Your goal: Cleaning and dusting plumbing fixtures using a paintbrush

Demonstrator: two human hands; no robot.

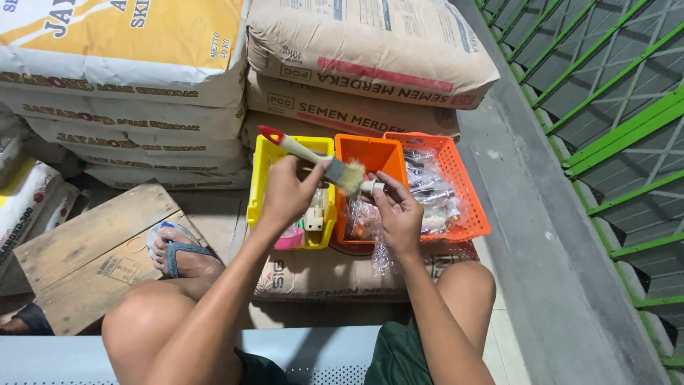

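stacked cement sacks (pixel 370 57), wooden board (pixel 85 249), green metal grille (pixel 613 93)

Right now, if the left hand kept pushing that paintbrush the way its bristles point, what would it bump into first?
Most likely the small white fitting pinched in the right hand. The left hand aims the paintbrush rightward and slightly down, bristles almost at that piece, above the orange bin. Whether they already touch is unclear.

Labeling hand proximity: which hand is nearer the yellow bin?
Left. The left hand holds the brush directly over the yellow bin; the right hand is over the orange bin.
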